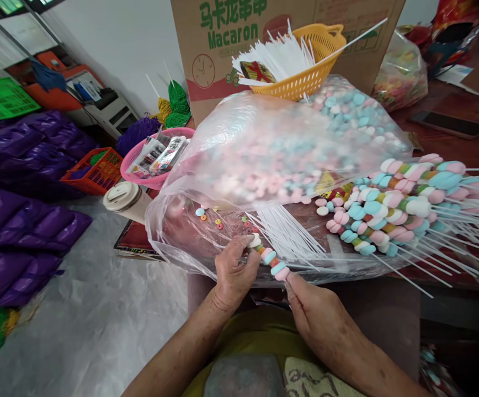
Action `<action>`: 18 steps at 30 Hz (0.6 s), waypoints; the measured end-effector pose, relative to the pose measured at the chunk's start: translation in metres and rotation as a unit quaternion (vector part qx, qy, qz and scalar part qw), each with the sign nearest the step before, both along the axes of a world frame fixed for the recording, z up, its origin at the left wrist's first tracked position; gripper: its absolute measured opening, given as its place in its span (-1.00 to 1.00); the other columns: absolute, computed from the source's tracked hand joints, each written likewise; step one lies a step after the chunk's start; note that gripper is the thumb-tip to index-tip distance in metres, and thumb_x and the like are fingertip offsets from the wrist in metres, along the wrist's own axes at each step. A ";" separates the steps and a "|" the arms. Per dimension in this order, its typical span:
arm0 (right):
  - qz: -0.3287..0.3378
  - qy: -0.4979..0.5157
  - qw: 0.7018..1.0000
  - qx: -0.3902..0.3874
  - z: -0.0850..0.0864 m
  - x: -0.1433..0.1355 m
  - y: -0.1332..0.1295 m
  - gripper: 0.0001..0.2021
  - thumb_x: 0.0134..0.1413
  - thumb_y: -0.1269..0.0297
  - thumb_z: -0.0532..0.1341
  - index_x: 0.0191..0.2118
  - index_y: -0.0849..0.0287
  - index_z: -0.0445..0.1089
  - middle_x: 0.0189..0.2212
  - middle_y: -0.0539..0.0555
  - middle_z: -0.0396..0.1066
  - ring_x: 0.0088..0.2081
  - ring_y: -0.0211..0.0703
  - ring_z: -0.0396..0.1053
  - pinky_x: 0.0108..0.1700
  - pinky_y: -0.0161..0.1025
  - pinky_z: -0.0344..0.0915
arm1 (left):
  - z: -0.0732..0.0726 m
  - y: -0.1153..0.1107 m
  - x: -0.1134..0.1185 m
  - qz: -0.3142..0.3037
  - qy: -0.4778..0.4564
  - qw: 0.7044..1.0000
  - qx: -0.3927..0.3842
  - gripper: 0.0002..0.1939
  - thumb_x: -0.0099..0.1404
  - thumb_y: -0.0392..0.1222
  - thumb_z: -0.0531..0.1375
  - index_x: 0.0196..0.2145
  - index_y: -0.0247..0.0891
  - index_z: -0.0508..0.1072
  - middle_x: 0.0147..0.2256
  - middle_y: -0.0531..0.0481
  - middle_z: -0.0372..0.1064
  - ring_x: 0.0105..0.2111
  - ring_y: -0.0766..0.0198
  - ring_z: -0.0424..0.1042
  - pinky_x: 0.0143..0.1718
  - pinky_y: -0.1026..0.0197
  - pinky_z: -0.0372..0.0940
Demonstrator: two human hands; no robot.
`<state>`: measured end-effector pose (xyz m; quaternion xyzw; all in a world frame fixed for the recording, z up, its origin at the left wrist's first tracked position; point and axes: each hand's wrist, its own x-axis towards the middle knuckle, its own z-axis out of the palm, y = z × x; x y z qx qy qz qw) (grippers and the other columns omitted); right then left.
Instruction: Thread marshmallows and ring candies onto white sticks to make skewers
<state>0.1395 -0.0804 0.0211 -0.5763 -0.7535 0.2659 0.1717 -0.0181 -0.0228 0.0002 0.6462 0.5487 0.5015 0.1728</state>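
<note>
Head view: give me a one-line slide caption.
Left hand and right hand hold a candy skewer between them, before a plastic bag of pastel sweets, with more skewers piled at right.

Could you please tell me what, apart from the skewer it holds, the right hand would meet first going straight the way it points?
The right hand would probably meet the left hand, at the far end of the skewer, though depth is hard to judge.

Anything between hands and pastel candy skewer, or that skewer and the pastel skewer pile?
Nothing visible blocks left hand or right hand; both touch the skewer. Between skewer and pile lie loose, thin white sticks.
</note>
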 end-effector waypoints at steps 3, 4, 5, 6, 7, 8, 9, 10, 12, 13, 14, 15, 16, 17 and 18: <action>-0.004 -0.007 1.000 -0.001 -0.001 -0.004 0.002 -0.73 0.13 0.37 -0.15 -0.31 0.19 0.28 -0.55 0.12 0.39 -0.53 -0.15 0.32 -0.49 -0.27 0.04 | -0.005 -0.002 0.001 -0.007 0.000 1.000 -0.022 -0.73 0.05 -0.36 0.16 -0.26 -0.22 0.50 -0.31 -0.03 0.49 -0.35 0.26 0.45 -0.23 0.19 0.35; -0.007 -0.008 1.000 -0.002 -0.002 -0.006 0.004 -0.73 0.13 0.36 -0.15 -0.33 0.19 0.28 -0.54 0.12 0.39 -0.53 -0.15 0.32 -0.48 -0.27 0.03 | -0.007 -0.003 0.001 -0.005 -0.010 0.999 -0.037 -0.74 0.05 -0.34 0.16 -0.25 -0.24 0.50 -0.31 -0.04 0.49 -0.36 0.26 0.44 -0.24 0.19 0.34; -0.009 -0.009 1.000 -0.003 -0.003 -0.007 0.005 -0.73 0.13 0.36 -0.15 -0.34 0.19 0.28 -0.55 0.12 0.38 -0.53 -0.16 0.31 -0.49 -0.27 0.02 | -0.008 -0.004 0.001 -0.007 -0.025 0.998 -0.056 -0.75 0.06 -0.33 0.17 -0.25 -0.25 0.50 -0.31 -0.05 0.49 -0.36 0.26 0.44 -0.24 0.18 0.34; -0.012 -0.006 1.000 -0.005 -0.004 -0.008 0.007 -0.72 0.14 0.35 -0.15 -0.36 0.19 0.28 -0.56 0.12 0.37 -0.54 -0.17 0.30 -0.49 -0.28 0.02 | -0.008 -0.004 0.001 -0.016 -0.045 0.996 -0.079 -0.75 0.07 -0.31 0.17 -0.25 -0.26 0.50 -0.31 -0.05 0.49 -0.35 0.25 0.43 -0.24 0.18 0.33; -0.017 0.002 1.000 -0.007 -0.006 -0.009 0.009 -0.72 0.15 0.34 -0.16 -0.36 0.19 0.27 -0.56 0.11 0.36 -0.54 -0.18 0.29 -0.49 -0.28 0.01 | -0.007 -0.003 0.001 -0.032 -0.072 0.991 -0.105 -0.75 0.07 -0.29 0.18 -0.25 -0.27 0.50 -0.31 -0.05 0.49 -0.34 0.25 0.43 -0.23 0.19 0.32; -0.024 0.015 1.000 -0.008 -0.007 -0.009 0.011 -0.72 0.16 0.32 -0.16 -0.36 0.19 0.27 -0.57 0.09 0.35 -0.55 -0.20 0.28 -0.49 -0.29 0.01 | -0.005 0.000 0.000 -0.051 -0.110 0.983 -0.135 -0.76 0.08 -0.27 0.18 -0.25 -0.27 0.50 -0.30 -0.05 0.48 -0.32 0.24 0.42 -0.21 0.19 0.32; -0.031 0.032 0.999 -0.008 -0.008 -0.008 0.012 -0.72 0.17 0.29 -0.15 -0.36 0.18 0.27 -0.59 0.07 0.33 -0.56 -0.21 0.25 -0.49 -0.29 0.00 | -0.002 0.003 -0.001 -0.067 -0.159 0.971 -0.165 -0.75 0.09 -0.24 0.17 -0.23 -0.27 0.49 -0.30 -0.04 0.47 -0.32 0.25 0.42 -0.22 0.20 0.31; -0.036 0.050 0.998 -0.009 -0.010 -0.007 0.013 -0.71 0.18 0.27 -0.15 -0.37 0.17 0.26 -0.61 0.04 0.30 -0.57 -0.23 0.22 -0.49 -0.30 0.01 | 0.001 0.008 -0.002 -0.077 -0.215 0.954 -0.193 -0.74 0.11 -0.21 0.16 -0.21 -0.25 0.47 -0.32 -0.02 0.47 -0.34 0.26 0.42 -0.24 0.20 0.31; -0.038 0.085 0.996 -0.009 -0.011 -0.004 0.014 -0.70 0.18 0.21 -0.15 -0.43 0.16 0.22 -0.63 0.00 0.24 -0.59 -0.26 0.14 -0.49 -0.31 0.00 | 0.006 0.019 -0.004 -0.070 -0.319 0.915 -0.236 -0.72 0.14 -0.12 0.13 -0.18 -0.23 0.43 -0.39 0.02 0.44 -0.43 0.30 0.39 -0.35 0.24 0.31; -0.034 0.099 0.994 -0.012 -0.012 -0.004 0.014 -0.70 0.19 0.19 -0.15 -0.46 0.15 0.19 -0.65 -0.01 0.21 -0.59 -0.27 0.10 -0.49 -0.31 0.00 | 0.008 0.025 -0.004 -0.063 -0.353 0.898 -0.256 -0.72 0.15 -0.09 0.13 -0.20 -0.24 0.43 -0.44 0.04 0.42 -0.48 0.34 0.36 -0.41 0.27 0.29; -0.028 0.111 0.993 -0.018 -0.012 -0.003 0.014 -0.69 0.19 0.18 -0.15 -0.48 0.14 0.17 -0.65 -0.03 0.19 -0.60 -0.28 0.06 -0.49 -0.31 -0.01 | 0.009 0.029 -0.003 -0.057 -0.377 0.883 -0.273 -0.75 0.14 -0.08 0.14 -0.27 -0.26 0.44 -0.50 0.06 0.38 -0.53 0.37 0.31 -0.46 0.30 0.25; -0.026 0.120 0.992 -0.023 -0.013 -0.003 0.014 -0.69 0.19 0.17 -0.15 -0.48 0.14 0.16 -0.65 -0.03 0.19 -0.60 -0.29 0.04 -0.49 -0.31 -0.02 | 0.009 0.033 0.000 -0.056 -0.398 0.868 -0.291 -0.78 0.13 -0.08 0.15 -0.35 -0.29 0.44 -0.54 0.06 0.34 -0.56 0.39 0.28 -0.49 0.32 0.22; -0.025 0.126 0.991 -0.029 -0.013 -0.003 0.013 -0.70 0.19 0.17 -0.14 -0.48 0.14 0.16 -0.65 -0.03 0.18 -0.59 -0.29 0.03 -0.49 -0.31 -0.03 | 0.010 0.035 0.002 -0.062 -0.422 0.851 -0.308 -0.81 0.11 -0.11 0.17 -0.43 -0.31 0.44 -0.55 0.06 0.33 -0.56 0.39 0.27 -0.49 0.32 0.21; -0.025 0.129 0.991 -0.033 -0.013 -0.004 0.013 -0.70 0.19 0.17 -0.14 -0.47 0.14 0.17 -0.64 -0.03 0.19 -0.59 -0.29 0.03 -0.48 -0.31 -0.03 | 0.011 0.036 0.006 -0.072 -0.452 0.829 -0.321 -0.82 0.10 -0.13 0.17 -0.47 -0.32 0.42 -0.54 0.05 0.32 -0.55 0.39 0.27 -0.47 0.31 0.22; -0.027 0.128 0.991 -0.037 -0.013 -0.005 0.013 -0.71 0.19 0.18 -0.14 -0.46 0.15 0.18 -0.63 -0.02 0.21 -0.58 -0.29 0.04 -0.48 -0.31 -0.03 | 0.013 0.035 0.010 -0.084 -0.485 0.805 -0.330 -0.84 0.09 -0.15 0.17 -0.49 -0.32 0.41 -0.52 0.03 0.33 -0.54 0.37 0.29 -0.44 0.29 0.24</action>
